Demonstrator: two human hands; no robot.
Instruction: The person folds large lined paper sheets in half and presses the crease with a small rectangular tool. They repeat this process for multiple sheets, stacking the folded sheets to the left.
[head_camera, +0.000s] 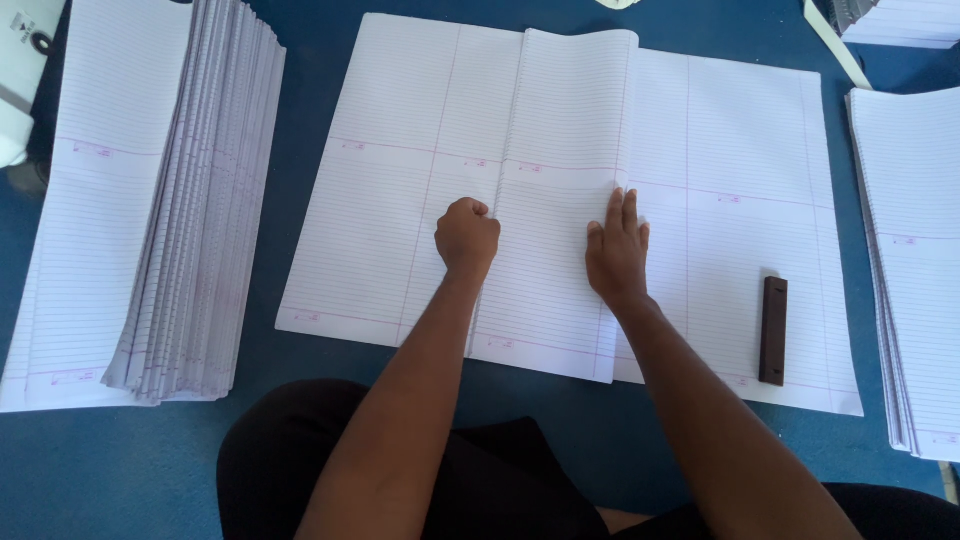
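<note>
Setting: a person seated at a blue surface (300, 440), seen from above, works on large ruled sheets
Left hand: the left hand (466, 238) is clenched into a fist, grasping nothing, knuckles pressed down on the fold of the folded ruled sheet (555, 200)
Right hand: the right hand (616, 252) lies flat and released, fingers together, palm on the folded sheet's right edge; it grips nothing
Folded sheet: it lies at the centre, on top of the wider open ruled sheets (740, 230) spread beneath it
Dark bar: a small brown rectangular block (773, 331) rests on the open sheets, well right of the right hand, untouched
Left stack: a tall fanned stack of folded ruled paper (190, 200) sits apart at left
Right stack: another pile of ruled paper (915, 260) lies at the right edge
</note>
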